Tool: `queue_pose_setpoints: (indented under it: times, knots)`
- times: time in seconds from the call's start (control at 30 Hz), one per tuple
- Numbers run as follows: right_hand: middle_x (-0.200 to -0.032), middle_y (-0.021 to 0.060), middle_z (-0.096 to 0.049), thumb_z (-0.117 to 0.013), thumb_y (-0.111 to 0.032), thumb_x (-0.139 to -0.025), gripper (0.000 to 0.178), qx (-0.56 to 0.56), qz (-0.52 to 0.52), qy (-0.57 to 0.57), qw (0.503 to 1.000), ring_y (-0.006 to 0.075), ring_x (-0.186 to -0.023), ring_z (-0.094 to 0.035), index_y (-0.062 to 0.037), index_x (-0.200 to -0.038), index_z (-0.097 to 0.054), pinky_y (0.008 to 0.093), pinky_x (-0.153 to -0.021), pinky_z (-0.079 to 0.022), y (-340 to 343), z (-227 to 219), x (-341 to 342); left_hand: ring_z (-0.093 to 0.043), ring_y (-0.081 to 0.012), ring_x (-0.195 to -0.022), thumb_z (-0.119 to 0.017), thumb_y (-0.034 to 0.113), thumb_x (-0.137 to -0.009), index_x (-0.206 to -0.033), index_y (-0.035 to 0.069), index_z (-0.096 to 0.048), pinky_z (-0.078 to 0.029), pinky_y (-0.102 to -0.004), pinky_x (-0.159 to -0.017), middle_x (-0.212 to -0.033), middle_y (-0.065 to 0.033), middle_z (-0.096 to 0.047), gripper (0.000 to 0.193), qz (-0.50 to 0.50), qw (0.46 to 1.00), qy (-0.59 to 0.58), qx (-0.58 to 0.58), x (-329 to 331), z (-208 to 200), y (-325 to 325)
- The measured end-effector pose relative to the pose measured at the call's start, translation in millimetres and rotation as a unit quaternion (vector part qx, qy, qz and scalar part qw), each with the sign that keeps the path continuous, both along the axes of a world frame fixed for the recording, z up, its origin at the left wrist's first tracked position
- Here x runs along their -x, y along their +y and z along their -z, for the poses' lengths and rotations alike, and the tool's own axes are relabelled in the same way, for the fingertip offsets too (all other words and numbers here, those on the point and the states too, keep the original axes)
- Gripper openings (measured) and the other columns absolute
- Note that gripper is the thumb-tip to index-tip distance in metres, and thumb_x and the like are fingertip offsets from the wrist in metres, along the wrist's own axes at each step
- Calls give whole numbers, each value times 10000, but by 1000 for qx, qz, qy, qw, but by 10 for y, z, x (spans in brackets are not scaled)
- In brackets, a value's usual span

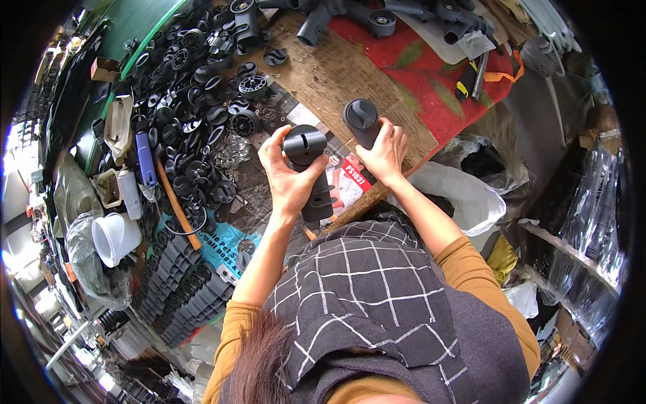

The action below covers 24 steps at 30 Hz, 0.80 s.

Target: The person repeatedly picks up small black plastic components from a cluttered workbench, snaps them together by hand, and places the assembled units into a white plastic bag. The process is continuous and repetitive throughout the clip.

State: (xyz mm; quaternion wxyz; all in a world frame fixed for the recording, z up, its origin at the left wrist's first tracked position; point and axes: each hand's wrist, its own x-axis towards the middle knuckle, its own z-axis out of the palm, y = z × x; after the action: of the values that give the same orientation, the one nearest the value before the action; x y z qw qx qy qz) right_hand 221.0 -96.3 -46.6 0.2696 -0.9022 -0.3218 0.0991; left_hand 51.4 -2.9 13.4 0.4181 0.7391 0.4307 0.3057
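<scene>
My left hand (291,176) is closed around a black plastic housing (305,143) with a rounded top and a slot in it. Below that housing, a dark strip-like part with notched edges (317,202) hangs over the table edge; whether the two are joined I cannot tell. To the right, my right hand (385,153) grips a black cylindrical plastic part (361,116) with a round cap, standing roughly upright on the cardboard. Part of its lower body is hidden by my fingers.
A heap of black round plastic parts (202,101) covers the left of the table. Grey-black handle-like parts (316,27) lie at the far edge. Cardboard (350,67) and a red cloth (437,87) cover the right. A white bucket (116,237) and a purple tool (145,158) stand left.
</scene>
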Motion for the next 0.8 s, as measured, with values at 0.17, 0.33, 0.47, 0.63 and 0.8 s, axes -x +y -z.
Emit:
queue_pose_setpoints:
  times: [0.17, 0.33, 0.47, 0.63, 0.8]
  knots:
    - [-1070, 113, -576, -614, -244, -733, 505, -309, 12, 730, 609, 190, -971, -588, 10, -1159, -524, 368, -865, -498, -320, -286, -3, -481, -207, -1089, -846, 157, -641, -1298, 131, -470, -429, -324, -902, -1228, -92, -410, 758, -5, 1000, 18, 24, -110, -11, -7]
    - [-1050, 105, -589, -606, -361, -693, 593, -291, -94, 809, 502, 216, -939, -624, -12, -1166, -525, 363, -853, -521, -571, -654, 179, -451, -250, -1092, -807, 216, -721, -1323, 116, -442, -404, -369, -946, -1203, -135, -375, 711, 33, 995, -28, 85, -417, 22, -159]
    - [-950, 66, -602, -567, -274, -789, 398, -324, 19, 776, 542, 152, -843, -608, -66, -1127, -531, 325, -811, -503, -906, -659, 261, -377, -324, -1234, -702, 278, -845, -1432, 147, -373, -360, -397, -1021, -1355, -196, -272, 685, 186, 980, 20, 62, -528, 51, -293]
    - [-990, 80, -609, -623, -392, -751, 396, -481, 399, 609, 488, 247, -887, -613, -131, -1045, -577, 411, -810, -515, -1693, -109, -119, -418, -280, -1172, -682, 292, -875, -1384, 167, -419, -461, -441, -922, -1372, -155, -251, 587, 129, 984, 62, 107, -385, 108, -212]
    - [-1312, 129, -483, -626, -546, -783, 670, -338, 601, 561, 458, 306, -1226, -428, -134, -1286, -463, 590, -1019, -330, -2501, 830, -699, -467, -247, -1090, -664, 216, -888, -1314, 102, -484, -426, -379, -941, -1253, -131, -400, 477, 152, 982, 77, 79, -264, 275, -131]
